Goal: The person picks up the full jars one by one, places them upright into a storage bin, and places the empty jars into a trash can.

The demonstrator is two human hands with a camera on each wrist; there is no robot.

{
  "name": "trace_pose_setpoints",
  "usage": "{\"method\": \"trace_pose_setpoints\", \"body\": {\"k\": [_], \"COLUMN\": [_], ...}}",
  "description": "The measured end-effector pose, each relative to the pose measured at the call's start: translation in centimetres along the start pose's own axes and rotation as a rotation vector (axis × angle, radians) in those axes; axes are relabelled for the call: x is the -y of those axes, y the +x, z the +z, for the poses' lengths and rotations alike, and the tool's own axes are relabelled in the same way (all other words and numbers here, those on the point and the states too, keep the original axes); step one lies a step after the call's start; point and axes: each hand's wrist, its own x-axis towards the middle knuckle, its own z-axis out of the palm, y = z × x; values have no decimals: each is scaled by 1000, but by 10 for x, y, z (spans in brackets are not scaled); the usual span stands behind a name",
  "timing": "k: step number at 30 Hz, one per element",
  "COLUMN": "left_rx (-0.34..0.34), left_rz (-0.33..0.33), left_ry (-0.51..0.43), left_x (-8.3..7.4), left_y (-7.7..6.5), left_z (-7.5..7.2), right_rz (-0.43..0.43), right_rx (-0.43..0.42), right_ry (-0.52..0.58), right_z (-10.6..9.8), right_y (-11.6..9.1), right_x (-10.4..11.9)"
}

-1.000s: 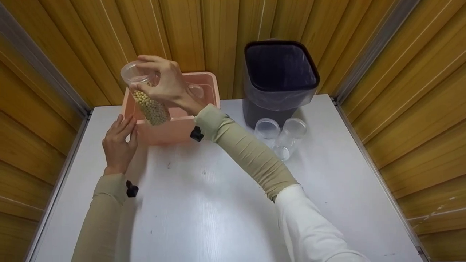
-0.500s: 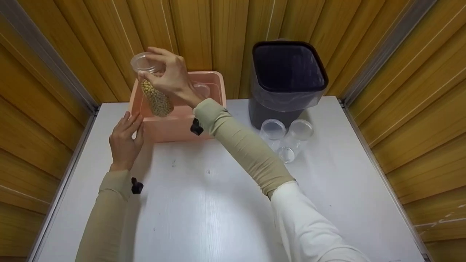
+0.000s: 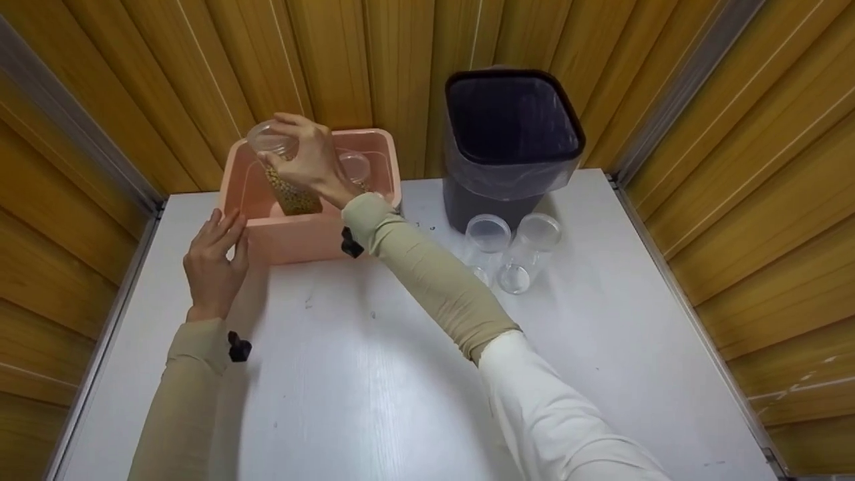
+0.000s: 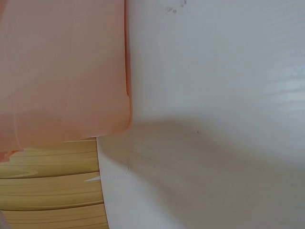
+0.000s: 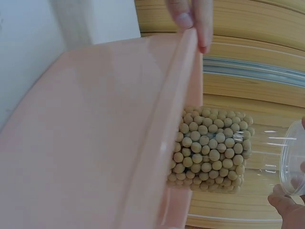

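With thumb and fingers, my right hand [image 3: 304, 157] grips a clear plastic jar of beans [image 3: 290, 190] near its top. The round, pale beans [image 5: 214, 148] fill its lower part; the upper part is see-through. The jar leans slightly, its bottom down inside the pink tub [image 3: 294, 240] and partly hidden by the front wall. At the tub's front left corner, my left hand [image 3: 217, 264] touches the rim with nearly straight fingers. Its fingertips [image 5: 204, 28] show at the rim in the right wrist view. Another clear jar [image 3: 354, 164] stands in the tub, right of my hand.
A dark bin [image 3: 491, 194] with a clear liner stands at the back right. In front of it are clear empty jars [image 3: 487, 234] on the white table [image 3: 374, 374]. Wood-patterned walls [image 3: 401, 87] enclose the back and sides.
My right hand has lowered the jar of beans from above the front rim into the pink tub. My left hand stays at the tub's corner. The head view has shifted slightly.
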Motion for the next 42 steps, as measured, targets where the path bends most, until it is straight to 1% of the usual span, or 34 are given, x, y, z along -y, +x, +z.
{"method": "trace_pose_setpoints", "body": {"k": [3,9,12,15,17,21,24,28,30,35,38,42], "left_rx": [8,-8,-4,5,10,-5,-22,-27,-27,-20,-18,-8], "left_rz": [5,13,23,24,18,12,23,34,30,29,32,31], "left_ry": [4,0,21,27,15,-16,-15,-20,-27,-10,0,0], "left_x": [0,1,0,-2,-5,-9,-10,-10,-10,-9,-8,-7], "left_y": [0,-1,2,3,4,5,5,5,5,5,5,2], "left_z": [2,2,3,5,8,12,14,14,15,15,16,16], "right_rz": [-6,40,60,74,78,74,82,114,138,183,186,152], "right_rx": [-5,62,78,80,73,58,62,77,89,111,126,126], "right_ry": [-12,-37,-26,-5,-9,-48,-87,-121,-124,-108,-112,-138], "right_z": [6,16,18,18,17,16,17,20,22,24,26,30], "right_y": [-3,-6,-7,-8,-9,-11,-13,-16,-17,-18,-19,-22], "right_x": [-9,-15,-18,-21,-25,-32,-36,-38,-37,-36,-37,-41]}}
